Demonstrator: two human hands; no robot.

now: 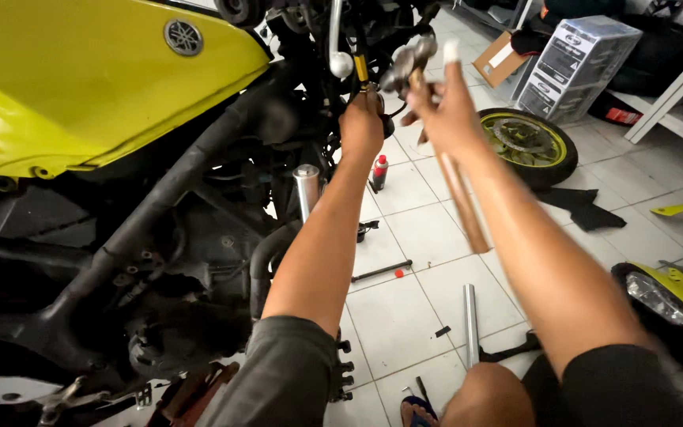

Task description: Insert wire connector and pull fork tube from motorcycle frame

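Wooden hammer (446,170) handle slants down-right from the right hand (443,111), which grips it near the blurred steel head, just right of the fork top. Left hand (361,125) is clenched on a part there, nearer the yellow tank (81,87). Open tiled floor (405,300) lies below.
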